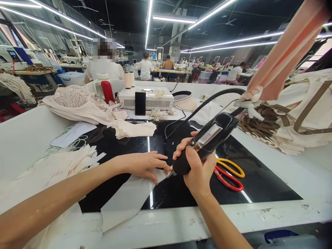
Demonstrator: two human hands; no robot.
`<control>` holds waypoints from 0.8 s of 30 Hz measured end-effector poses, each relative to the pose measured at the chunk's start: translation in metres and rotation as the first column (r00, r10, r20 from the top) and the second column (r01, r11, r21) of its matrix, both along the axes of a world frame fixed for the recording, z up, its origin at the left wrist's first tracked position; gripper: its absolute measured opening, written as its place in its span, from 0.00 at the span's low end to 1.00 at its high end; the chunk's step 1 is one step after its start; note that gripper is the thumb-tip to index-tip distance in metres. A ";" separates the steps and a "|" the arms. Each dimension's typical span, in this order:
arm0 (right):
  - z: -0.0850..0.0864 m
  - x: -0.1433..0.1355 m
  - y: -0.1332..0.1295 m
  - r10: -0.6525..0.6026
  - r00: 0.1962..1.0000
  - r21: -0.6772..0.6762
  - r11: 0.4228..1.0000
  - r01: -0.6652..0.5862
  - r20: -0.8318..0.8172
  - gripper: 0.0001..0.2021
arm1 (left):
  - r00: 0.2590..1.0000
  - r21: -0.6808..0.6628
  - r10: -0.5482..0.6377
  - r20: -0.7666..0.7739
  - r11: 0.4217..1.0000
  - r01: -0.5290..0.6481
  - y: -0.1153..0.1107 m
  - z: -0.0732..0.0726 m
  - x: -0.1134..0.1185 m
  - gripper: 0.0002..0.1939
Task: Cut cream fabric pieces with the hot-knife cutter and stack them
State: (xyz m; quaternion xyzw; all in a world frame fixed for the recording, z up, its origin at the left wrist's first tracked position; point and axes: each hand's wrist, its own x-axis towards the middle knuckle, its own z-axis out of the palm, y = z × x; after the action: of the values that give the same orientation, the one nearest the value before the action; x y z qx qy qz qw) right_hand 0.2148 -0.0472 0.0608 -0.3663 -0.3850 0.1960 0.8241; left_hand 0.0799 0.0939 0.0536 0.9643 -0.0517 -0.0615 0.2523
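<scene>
My right hand [198,166] is wrapped round a black corded handheld tool [207,140] with a long silver switch on its side. The tool slants down to the left, and its small metal tip [171,172] meets the edge of a pale fabric piece [132,195]. My left hand [144,166] lies on that piece with fingers spread, its fingertips close beside the tip. The fabric rests on a glossy black board [176,197] and hangs over the board's front edge. Right of my right hand lie scissors with one yellow and one red handle [229,178]; their blades are hidden.
Pale fabric pieces [62,166] pile up at left, with lace-cupped garments [75,100] behind. A white box [145,98], phone [140,103] and red bottle [107,91] stand at the back. A cord [204,102] and pink strip [285,58] rise at right near stacked garments [308,117].
</scene>
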 end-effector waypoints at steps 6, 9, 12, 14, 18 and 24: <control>-0.004 0.000 0.004 0.003 1.000 0.010 1.000 -0.003 -0.016 0.17 | 0.995 -0.066 0.051 -0.085 0.996 -0.056 0.005 -0.003 -0.004 0.17; -0.005 -0.001 0.008 -0.005 1.000 0.017 1.000 0.005 -0.020 0.18 | 0.994 -0.100 0.083 -0.069 0.991 -0.090 0.004 -0.006 -0.011 0.18; -0.007 -0.003 0.011 0.004 1.000 0.034 0.999 -0.003 -0.026 0.19 | 0.992 -0.123 0.109 -0.061 0.986 -0.116 0.002 -0.008 -0.014 0.18; -0.007 -0.004 0.012 0.009 1.000 0.043 0.999 -0.008 -0.025 0.19 | 0.991 -0.128 0.119 -0.053 0.984 -0.125 0.002 -0.009 -0.015 0.18; -0.007 -0.005 0.014 0.004 1.000 0.041 0.999 -0.003 -0.026 0.20 | 0.990 -0.109 0.133 -0.044 0.985 -0.137 0.001 -0.010 -0.015 0.18; -0.007 -0.008 0.018 0.009 0.999 0.044 0.999 -0.007 -0.032 0.18 | 0.991 -0.075 0.133 -0.004 0.988 -0.133 0.002 -0.014 -0.014 0.19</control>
State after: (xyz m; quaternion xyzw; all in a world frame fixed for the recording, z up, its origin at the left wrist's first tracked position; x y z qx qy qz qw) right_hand 0.2063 -0.0289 0.0536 -0.3435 -0.3775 0.1967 0.8371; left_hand 0.0656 0.0957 0.0394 0.9555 0.0102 -0.0422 0.2917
